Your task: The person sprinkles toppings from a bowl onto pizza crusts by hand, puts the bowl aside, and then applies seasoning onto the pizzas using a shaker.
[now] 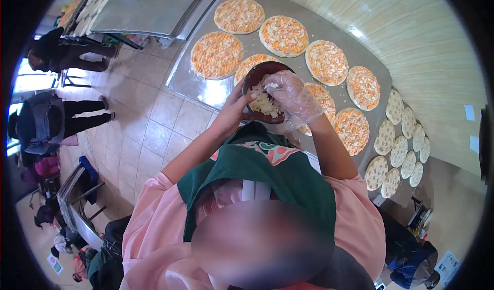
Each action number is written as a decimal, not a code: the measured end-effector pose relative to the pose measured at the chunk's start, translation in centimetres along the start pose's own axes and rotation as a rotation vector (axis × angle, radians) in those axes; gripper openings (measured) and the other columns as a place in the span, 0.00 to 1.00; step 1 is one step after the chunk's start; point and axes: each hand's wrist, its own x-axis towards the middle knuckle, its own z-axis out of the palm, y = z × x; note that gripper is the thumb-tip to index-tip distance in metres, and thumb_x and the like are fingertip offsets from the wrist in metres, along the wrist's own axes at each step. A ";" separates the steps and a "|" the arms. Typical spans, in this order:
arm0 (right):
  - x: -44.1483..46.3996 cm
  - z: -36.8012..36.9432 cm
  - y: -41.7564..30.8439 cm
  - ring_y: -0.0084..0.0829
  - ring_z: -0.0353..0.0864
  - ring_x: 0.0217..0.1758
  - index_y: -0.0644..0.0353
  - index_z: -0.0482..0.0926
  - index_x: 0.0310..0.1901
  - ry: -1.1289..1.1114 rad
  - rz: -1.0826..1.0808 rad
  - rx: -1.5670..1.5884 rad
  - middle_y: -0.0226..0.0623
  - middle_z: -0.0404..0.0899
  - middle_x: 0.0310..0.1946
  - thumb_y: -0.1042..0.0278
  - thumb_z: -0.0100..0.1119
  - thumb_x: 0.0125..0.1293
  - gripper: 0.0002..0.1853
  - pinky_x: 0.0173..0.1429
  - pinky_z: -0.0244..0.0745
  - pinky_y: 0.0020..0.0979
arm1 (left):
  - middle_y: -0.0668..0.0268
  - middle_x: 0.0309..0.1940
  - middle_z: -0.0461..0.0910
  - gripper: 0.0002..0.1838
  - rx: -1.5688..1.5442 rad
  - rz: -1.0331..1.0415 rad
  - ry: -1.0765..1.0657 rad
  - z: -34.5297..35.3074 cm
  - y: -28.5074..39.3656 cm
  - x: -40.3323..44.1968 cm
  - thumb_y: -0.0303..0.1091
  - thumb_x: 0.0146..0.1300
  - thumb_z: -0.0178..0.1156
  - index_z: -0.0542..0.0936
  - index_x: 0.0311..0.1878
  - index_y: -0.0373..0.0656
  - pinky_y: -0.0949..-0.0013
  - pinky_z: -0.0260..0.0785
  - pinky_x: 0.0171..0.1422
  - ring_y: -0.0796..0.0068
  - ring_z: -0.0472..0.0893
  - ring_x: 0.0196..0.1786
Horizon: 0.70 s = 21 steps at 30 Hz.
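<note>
My left hand (236,106) grips the side of a dark reddish-brown bowl (254,75), its thumb over the rim. Shredded white cheese (263,105) fills part of the bowl. Inside the bowl's right side is my right hand (290,95), in a loose see-through plastic glove, fingers curled in around some of the cheese. The bowl is tilted toward me, above the near edge of a metal table (180,79). Topped pizzas lie around it, such as one pizza (216,55) at left and another pizza (327,62) at right. The bowl partly covers one pizza (250,65).
Several plain flat crusts (385,137) lie at the table's right end. A wood-patterned wall (401,38) runs behind the table. Another metal table (149,7) stands at upper left. People (46,123) stand on the tiled floor (149,115) at left.
</note>
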 end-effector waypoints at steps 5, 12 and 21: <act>-1.1 2.6 -3.7 0.49 0.77 0.47 0.63 0.75 0.45 0.140 -0.231 -0.393 0.49 0.75 0.44 0.71 0.57 0.53 0.16 0.50 0.74 0.45 | 0.62 0.64 0.62 0.37 -0.074 0.047 -0.010 0.2 -0.3 -2.4 0.36 0.63 0.56 0.52 0.73 0.50 0.58 0.78 0.49 0.63 0.66 0.64; -2.9 9.6 -3.5 0.46 0.78 0.40 0.60 0.77 0.32 0.081 -0.326 -0.373 0.47 0.75 0.35 0.68 0.54 0.57 0.06 0.46 0.75 0.44 | 0.60 0.62 0.64 0.33 -0.030 -0.022 0.130 -1.7 -2.4 -7.4 0.36 0.64 0.54 0.55 0.71 0.50 0.56 0.78 0.49 0.62 0.69 0.62; -5.5 9.3 -2.8 0.28 0.80 0.36 0.67 0.80 0.42 0.045 0.102 0.307 0.39 0.80 0.34 0.71 0.59 0.57 0.12 0.41 0.75 0.29 | 0.62 0.61 0.67 0.28 -0.056 -0.051 0.061 -0.9 -5.1 -10.3 0.38 0.66 0.51 0.58 0.68 0.50 0.58 0.76 0.49 0.67 0.70 0.62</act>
